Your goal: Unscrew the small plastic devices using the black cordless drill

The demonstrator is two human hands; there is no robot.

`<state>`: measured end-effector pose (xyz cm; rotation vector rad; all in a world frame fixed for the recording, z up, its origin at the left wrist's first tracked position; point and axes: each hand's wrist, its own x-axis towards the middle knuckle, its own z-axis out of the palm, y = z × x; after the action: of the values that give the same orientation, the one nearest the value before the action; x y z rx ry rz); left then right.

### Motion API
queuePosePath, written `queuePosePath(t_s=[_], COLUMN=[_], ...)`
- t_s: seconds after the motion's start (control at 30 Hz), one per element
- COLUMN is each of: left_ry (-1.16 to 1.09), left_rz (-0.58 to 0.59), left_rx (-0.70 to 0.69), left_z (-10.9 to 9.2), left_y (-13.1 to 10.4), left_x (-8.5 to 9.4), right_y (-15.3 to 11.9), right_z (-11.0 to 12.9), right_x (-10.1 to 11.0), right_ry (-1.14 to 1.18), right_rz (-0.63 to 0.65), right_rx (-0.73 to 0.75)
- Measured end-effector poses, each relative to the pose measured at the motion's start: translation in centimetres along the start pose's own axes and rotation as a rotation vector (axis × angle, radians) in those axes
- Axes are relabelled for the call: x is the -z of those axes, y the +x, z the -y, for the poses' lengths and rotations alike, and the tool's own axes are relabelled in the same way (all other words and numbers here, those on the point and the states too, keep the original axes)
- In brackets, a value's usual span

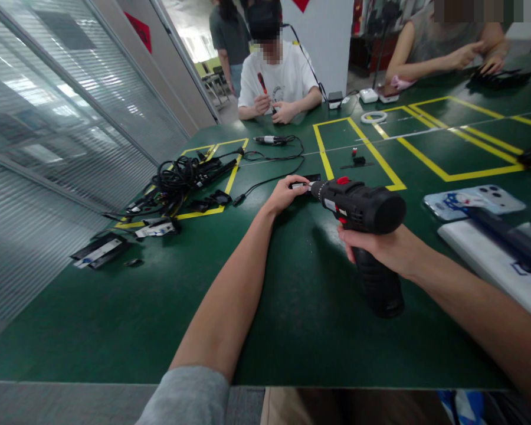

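Note:
My right hand (pixel 376 245) is wrapped round the grip of a black cordless drill (pixel 363 206) with red switches. The drill points left, its chuck close to my left hand (pixel 287 193). The fingers of my left hand are pressed together at a small dark part (pixel 312 177) with a light metallic piece, low over the green table. The drill's tip meets this spot, but whether it touches the part cannot be made out.
Left on the green table (pixel 194 319) lie tangled black cables (pixel 186 177) and black-and-white pieces (pixel 100 251). A cabled tool (pixel 269 140) lies beyond my left hand. Right are a phone (pixel 473 200) and white case (pixel 491 254). Opposite, a person (pixel 277 77) holds a red screwdriver (pixel 262 83).

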<state>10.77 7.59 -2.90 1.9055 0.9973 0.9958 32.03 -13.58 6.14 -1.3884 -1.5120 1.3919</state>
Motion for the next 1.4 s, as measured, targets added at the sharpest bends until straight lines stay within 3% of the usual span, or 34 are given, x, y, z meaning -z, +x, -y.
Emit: queuePosePath(t_s=[1.4], left_ry=[-0.012], left_rz=[-0.012], left_rx=[0.042], left_z=[-0.84], left_y=[-0.23], left_x=[-0.09], right_y=[-0.15], right_z=[0.04], right_x=[0.00], right_ry=[0.039], right_rz=[-0.002], right_rx=[0.002])
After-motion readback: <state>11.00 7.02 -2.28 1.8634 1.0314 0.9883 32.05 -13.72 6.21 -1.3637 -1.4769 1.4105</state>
